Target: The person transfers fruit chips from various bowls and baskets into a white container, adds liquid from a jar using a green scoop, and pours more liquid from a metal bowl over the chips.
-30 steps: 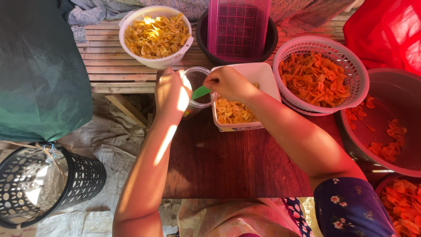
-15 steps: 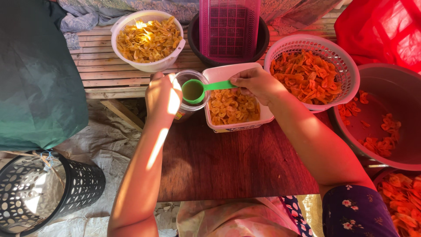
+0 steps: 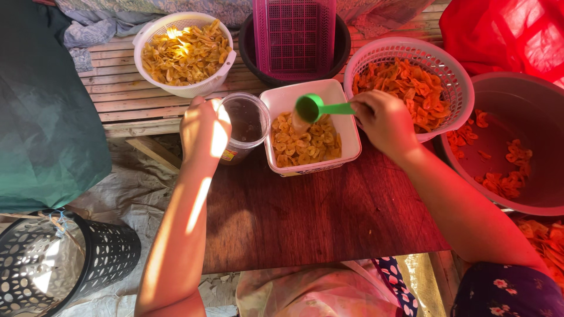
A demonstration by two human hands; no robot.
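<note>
L hand (image 3: 204, 130) grips clear jar (image 3: 244, 124); R hand (image 3: 385, 120) holds green scoop (image 3: 317, 108) over chip tub (image 3: 346, 132), maybe empty

Both forearms are bare from wrist to elbow, and no rings, watch or bracelets show on the left hand (image 3: 202, 132) or the right hand (image 3: 385, 120). At the near right, a dark navy sleeve (image 3: 508, 290) with small pink and white flowers covers the right upper arm. A pale pinkish garment (image 3: 305, 290) lies over the lap.

Outdoor home snack-prep spot: slatted bamboo bench (image 3: 129, 97), baskets w/ fried chips (image 3: 411, 82), tarp'd ground.
</note>
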